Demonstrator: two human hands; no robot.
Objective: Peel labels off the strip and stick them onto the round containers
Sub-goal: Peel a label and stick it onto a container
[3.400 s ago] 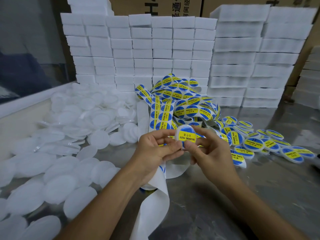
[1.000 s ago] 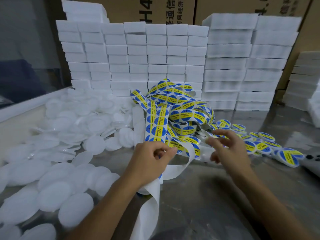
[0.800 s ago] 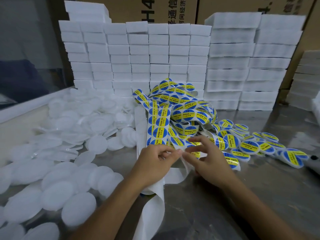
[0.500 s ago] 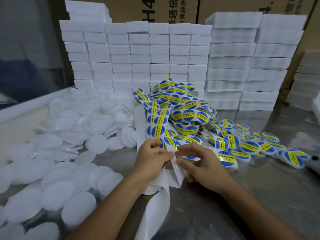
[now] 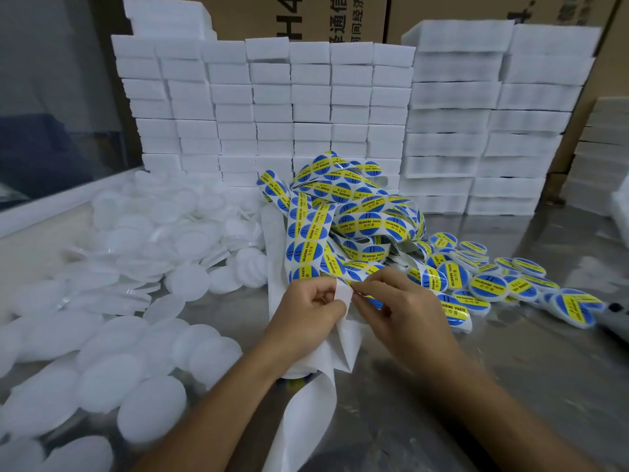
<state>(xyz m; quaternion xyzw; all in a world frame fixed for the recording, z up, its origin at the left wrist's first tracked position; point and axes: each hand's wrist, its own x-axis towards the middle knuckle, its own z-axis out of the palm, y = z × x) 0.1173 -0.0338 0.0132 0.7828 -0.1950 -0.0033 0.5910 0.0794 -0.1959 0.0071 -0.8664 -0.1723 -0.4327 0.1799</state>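
Note:
A tangled strip of blue and yellow round labels [image 5: 343, 212] is heaped at the middle of the metal table [image 5: 510, 386]. My left hand [image 5: 308, 313] pinches the white backing strip [image 5: 343, 294] where it bends. My right hand [image 5: 398, 308] pinches a blue and yellow label [image 5: 369, 299] at its edge, partly lifted off the backing. Empty backing paper [image 5: 299, 413] trails down toward me. Plain white round containers [image 5: 136, 301] lie piled on the left. Labelled containers [image 5: 486, 287] lie in a heap on the right.
Stacks of white foam blocks [image 5: 306, 107] form a wall at the back, with cardboard boxes [image 5: 296, 18] behind them. A dark tool [image 5: 612, 316] lies at the right edge. A raised white ledge [image 5: 41, 212] borders the table's left side.
My right hand let go of a labelled container on the right heap, came back to the strip and took hold of a label. My left hand kept holding the backing and pulled it nearer.

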